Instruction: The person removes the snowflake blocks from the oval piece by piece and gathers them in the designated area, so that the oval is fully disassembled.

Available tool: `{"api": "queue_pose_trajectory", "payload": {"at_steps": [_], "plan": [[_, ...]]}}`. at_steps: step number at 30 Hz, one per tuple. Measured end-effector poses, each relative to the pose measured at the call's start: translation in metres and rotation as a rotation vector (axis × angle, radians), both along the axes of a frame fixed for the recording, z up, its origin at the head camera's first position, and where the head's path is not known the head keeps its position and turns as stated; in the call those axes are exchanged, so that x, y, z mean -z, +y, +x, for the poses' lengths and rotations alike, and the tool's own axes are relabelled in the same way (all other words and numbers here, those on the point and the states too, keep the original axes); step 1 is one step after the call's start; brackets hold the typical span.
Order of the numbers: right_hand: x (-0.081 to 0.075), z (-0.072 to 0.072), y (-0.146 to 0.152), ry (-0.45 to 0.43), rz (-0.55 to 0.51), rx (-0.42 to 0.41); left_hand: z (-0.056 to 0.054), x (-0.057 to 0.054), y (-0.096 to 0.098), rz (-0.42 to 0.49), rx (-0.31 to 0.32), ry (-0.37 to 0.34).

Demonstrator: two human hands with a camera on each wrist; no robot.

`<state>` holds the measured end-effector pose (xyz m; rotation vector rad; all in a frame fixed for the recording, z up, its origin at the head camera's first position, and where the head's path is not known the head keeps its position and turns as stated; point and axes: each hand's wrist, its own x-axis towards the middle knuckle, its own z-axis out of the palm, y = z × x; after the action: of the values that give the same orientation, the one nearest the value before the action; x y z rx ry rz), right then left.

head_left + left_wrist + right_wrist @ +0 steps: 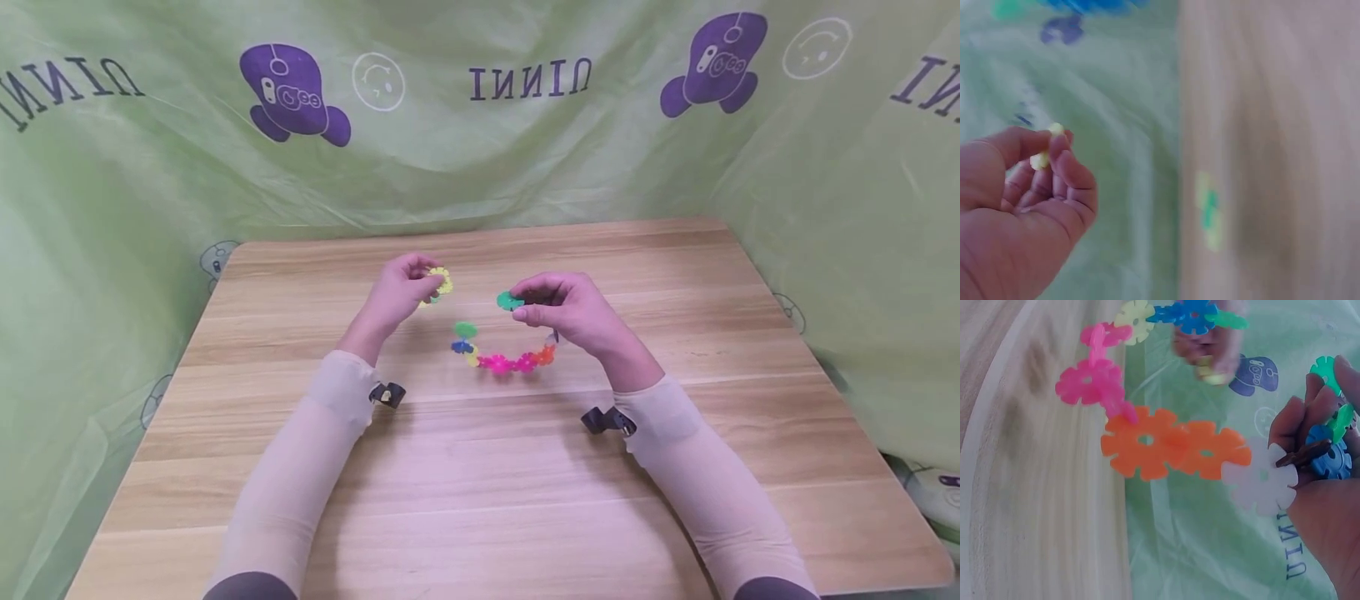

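My left hand [397, 292] pinches a yellow snowflake disc [444, 280] between thumb and fingertips, raised above the table. To the right, my right hand [573, 312] grips one end of a chain of slotted snowflake discs, with a green disc [509, 301] at its fingertips. A blue disc [1329, 456] and a dark brown one [1304, 453] show by the right palm. From there the chain hangs in a curve: a whitish disc [1260, 478], orange discs [1144, 442], pink discs [501, 364], pale yellow, blue, and a green disc [466, 330] at the far end.
Yellow and green discs [1210, 212] lie on the wooden table [480, 500] below the left hand, blurred in the left wrist view. A green printed cloth [480, 158] hangs behind the table and along its sides. A dark wrist mount [387, 394] sits on the left sleeve.
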<state>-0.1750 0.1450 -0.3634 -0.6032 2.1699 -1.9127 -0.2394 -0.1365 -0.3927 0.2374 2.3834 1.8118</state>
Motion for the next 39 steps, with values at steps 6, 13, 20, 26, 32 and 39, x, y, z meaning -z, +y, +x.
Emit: {"api": "queue_pose_trajectory", "payload": {"at_steps": [6, 13, 20, 26, 32, 39], "plan": [[0.003, 0.001, 0.001, 0.006, -0.017, -0.022, -0.022, 0.028, -0.007, -0.120, -0.041, -0.188], [0.002, 0.001, 0.001, 0.013, -0.015, -0.035, -0.029, 0.034, -0.002, -0.216, -0.051, -0.222], [0.005, 0.001, 0.001, -0.007, -0.018, -0.035, -0.023, 0.028, -0.009, -0.206, -0.103, -0.209], [0.004, 0.002, 0.001, -0.008, -0.031, -0.051, -0.013, 0.027, -0.012, -0.212, -0.038, -0.125], [0.004, 0.001, -0.002, -0.007, -0.031, -0.071, 0.005, 0.023, -0.008, -0.146, 0.080, 0.005], [0.003, 0.001, -0.005, -0.010, -0.026, -0.070, 0.030, 0.005, 0.010, -0.133, 0.186, 0.152]]}}
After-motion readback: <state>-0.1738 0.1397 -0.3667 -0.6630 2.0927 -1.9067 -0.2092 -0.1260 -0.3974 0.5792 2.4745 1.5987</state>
